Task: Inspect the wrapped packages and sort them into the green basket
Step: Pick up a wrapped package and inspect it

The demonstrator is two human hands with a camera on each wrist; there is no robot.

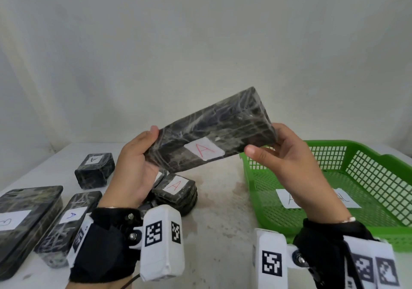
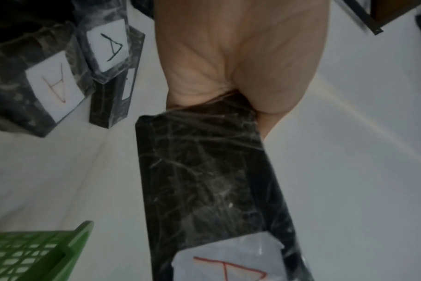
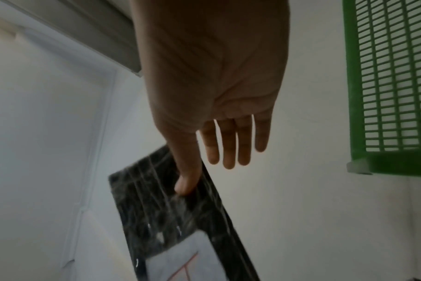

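Note:
A long black wrapped package [image 1: 211, 130] with a white label bearing a red "A" hangs tilted in the air above the table. My left hand [image 1: 145, 157] grips its lower left end, thumb on top; the left wrist view shows the palm [image 2: 240, 57] closed round that end of the package [image 2: 204, 180]. My right hand [image 1: 276, 155] is at the raised right end. In the right wrist view its fingers [image 3: 228, 148] are straight and only the thumb touches the package [image 3: 166, 213]. The green basket [image 1: 334, 142] stands to the right, below the right hand.
Several more wrapped packages lie on the white table at left: a small block [image 1: 94, 169], one with a red "A" [image 1: 176, 190], a long one [image 1: 66, 221] and a large flat one [image 1: 24, 221]. A white paper sheet [image 1: 287, 199] lies inside the basket. A wall stands behind.

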